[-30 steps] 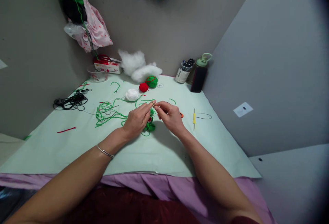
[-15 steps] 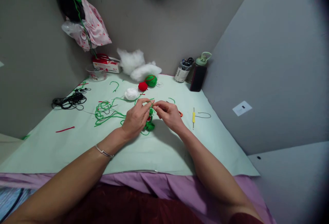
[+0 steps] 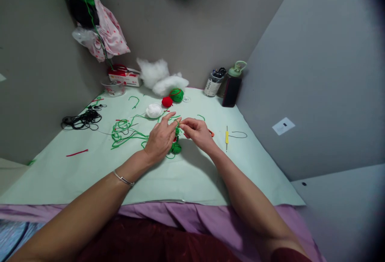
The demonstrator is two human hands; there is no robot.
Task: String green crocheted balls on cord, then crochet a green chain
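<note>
Over the middle of the table, my left hand (image 3: 159, 138) is closed around a small green crocheted piece (image 3: 176, 148) with a bit of red in it, its index finger lifted away from the others. Most of the piece is hidden behind that hand. My right hand (image 3: 197, 133) touches the left fingertips, thumb and index finger pinched at the green yarn there. Whether a hook or needle is in that pinch is too small to see. Loose green yarn (image 3: 122, 129) trails off to the left. An orange item (image 3: 212, 134) partly shows behind the right hand.
A white yarn ball (image 3: 153, 110), a red ball (image 3: 167, 101) and a green ball (image 3: 176, 95) lie beyond my hands. White stuffing (image 3: 170, 83) is behind them. A yellow-handled crochet hook (image 3: 226, 137) lies right; tangled black cord (image 3: 82, 119) lies left. A bottle (image 3: 232, 87) stands back right.
My left index finger has lifted and straightened away from the pinch. A red bit now shows beside the right fingers. Otherwise both hands stay about where they were.
</note>
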